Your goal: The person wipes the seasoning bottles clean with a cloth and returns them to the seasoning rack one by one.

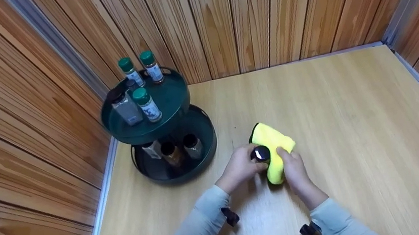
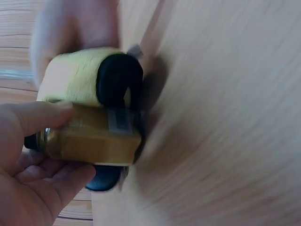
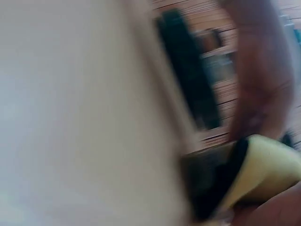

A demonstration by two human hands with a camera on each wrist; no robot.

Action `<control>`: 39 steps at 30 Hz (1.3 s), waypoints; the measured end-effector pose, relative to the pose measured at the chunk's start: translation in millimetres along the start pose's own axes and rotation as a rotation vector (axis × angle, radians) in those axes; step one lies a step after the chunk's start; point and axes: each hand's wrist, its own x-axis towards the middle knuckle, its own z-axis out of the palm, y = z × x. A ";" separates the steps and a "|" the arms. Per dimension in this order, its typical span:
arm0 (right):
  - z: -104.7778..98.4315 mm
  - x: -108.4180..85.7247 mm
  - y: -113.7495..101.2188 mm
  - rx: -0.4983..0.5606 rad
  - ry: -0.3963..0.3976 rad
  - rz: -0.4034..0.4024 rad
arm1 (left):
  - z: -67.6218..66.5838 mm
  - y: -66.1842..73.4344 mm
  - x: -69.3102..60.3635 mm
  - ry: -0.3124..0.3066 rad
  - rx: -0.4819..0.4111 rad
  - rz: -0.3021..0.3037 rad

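Near the middle of the table, my left hand [image 1: 239, 166] grips a spice jar [image 2: 94, 146] by its sides. The jar has a black cap [image 1: 260, 154] and looks brown in the left wrist view, where its far end is blurred. My right hand [image 1: 296, 171] holds a folded yellow cloth [image 1: 274, 138] with a black underside, thumb on top. The cloth lies against the side of the jar. In the right wrist view the cloth [image 3: 270, 157] and the jar are blurred, and the right fingers are mostly out of sight.
A dark green two-tier round rack [image 1: 176, 93] stands at the left, near the corner. Green-capped jars [image 1: 147, 105] and a dark-capped square jar [image 1: 127, 110] stand on its upper tier. Dark-capped jars [image 1: 172, 154] sit below. Wood-panelled walls [image 1: 255, 12] border the table [image 1: 365, 129].
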 end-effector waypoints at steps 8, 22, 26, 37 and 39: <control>3.2 -13.3 -41.8 0.184 -0.014 -0.094 | -0.5 0.9 1.4 -0.015 0.007 0.061; -0.1 -4.8 -17.9 0.170 -0.018 -0.013 | -4.6 -1.3 3.1 -0.002 0.017 0.091; -1.2 -10.7 -38.7 0.259 -0.049 -0.096 | -4.8 -1.0 2.2 0.007 0.030 0.125; -1.8 -10.8 -3.2 0.169 -0.017 0.052 | -1.2 0.7 -1.1 -0.006 0.037 0.041; -2.8 -14.3 -10.8 0.190 -0.039 0.031 | -1.4 0.2 -1.6 -0.009 0.048 0.066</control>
